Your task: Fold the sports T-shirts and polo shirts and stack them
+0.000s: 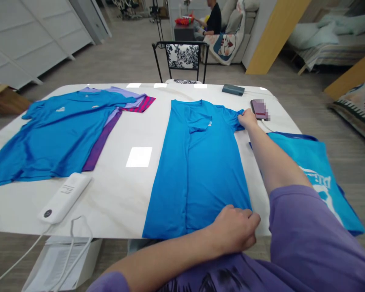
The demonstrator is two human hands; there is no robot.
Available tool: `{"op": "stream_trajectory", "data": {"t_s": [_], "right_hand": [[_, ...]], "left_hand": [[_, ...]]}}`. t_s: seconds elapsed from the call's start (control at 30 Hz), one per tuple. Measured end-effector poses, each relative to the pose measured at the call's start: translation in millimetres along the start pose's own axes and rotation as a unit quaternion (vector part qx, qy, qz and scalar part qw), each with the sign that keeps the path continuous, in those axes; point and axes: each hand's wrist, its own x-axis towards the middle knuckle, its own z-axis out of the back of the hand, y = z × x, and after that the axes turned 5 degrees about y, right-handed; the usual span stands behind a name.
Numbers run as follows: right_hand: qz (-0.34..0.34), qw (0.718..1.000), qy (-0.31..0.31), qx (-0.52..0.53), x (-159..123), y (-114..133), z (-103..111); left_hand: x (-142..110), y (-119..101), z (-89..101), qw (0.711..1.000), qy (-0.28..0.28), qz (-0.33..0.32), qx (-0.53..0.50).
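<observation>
On the white table, the blue shirt lies centrally, left sleeve folded inward. Your right hand pinches the far right sleeve; your left hand's curled fingers grip the near right hem, probably keeping that side taut.

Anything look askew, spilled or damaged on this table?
At left, purple fabric and lilac fabric jut unevenly from under the spread blue shirt, so that stack looks askew. No spill or damage shows.
</observation>
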Motion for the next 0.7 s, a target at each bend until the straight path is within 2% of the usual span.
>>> {"op": "stream_trajectory", "data": {"t_s": [0.1, 0.17, 0.27, 0.37, 0.47, 0.53, 0.63, 0.7], "right_hand": [[-0.027, 0.999, -0.013, 0.045, 10, 7, 5], [-0.015, 0.998, -0.012, 0.06, 12, 12, 12], [0.013, 0.998, 0.02, 0.055, 9, 24, 25], [0.056, 0.997, 0.031, 0.043, 9, 46, 33], [0.094, 0.995, -0.012, 0.042, 12, 81, 36], [0.096, 0.994, -0.033, 0.043, 15, 111, 36], [0.092, 0.994, -0.039, 0.043, 19, 164, 30], [0.121, 0.991, -0.029, 0.049, 20, 201, 19]], "left_hand": [[-9, 5, 15.0, 0.998, -0.003, -0.003, -0.057], [-15, 7, 24.7, 0.997, -0.01, 0.004, -0.081], [-28, 11, 37.0, 0.995, -0.027, 0.012, -0.091], [-45, 17, 48.2, 0.993, -0.038, 0.016, -0.114], [-69, 22, 61.3, 0.985, -0.068, 0.016, -0.155], [-87, 25, 71.4, 0.978, -0.092, 0.014, -0.185], [-119, 26, 86.5, 0.966, -0.118, 0.032, -0.226], [-141, 27, 94.2, 0.955, -0.142, 0.06, -0.254]]}}
